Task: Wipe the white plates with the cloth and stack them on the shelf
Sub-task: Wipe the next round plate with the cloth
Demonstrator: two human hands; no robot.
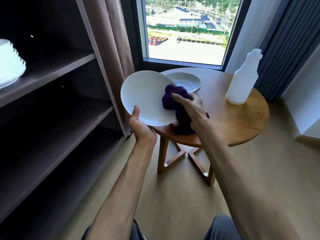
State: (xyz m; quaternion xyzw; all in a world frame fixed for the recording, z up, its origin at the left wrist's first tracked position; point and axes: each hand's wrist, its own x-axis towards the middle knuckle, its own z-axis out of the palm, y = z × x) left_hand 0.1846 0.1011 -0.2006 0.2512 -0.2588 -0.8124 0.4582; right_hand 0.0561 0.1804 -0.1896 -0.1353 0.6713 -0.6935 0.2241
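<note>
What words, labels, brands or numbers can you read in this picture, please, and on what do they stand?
None can be read.
Bottle: plain white, no label in view.
Plate and cloth: no print.
Buildings and red shapes outside the window: too small and blurred to show any sign.

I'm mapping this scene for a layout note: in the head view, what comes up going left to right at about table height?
Dark shelf unit → held white plate → purple cloth → white bottle → grey curtain.
</note>
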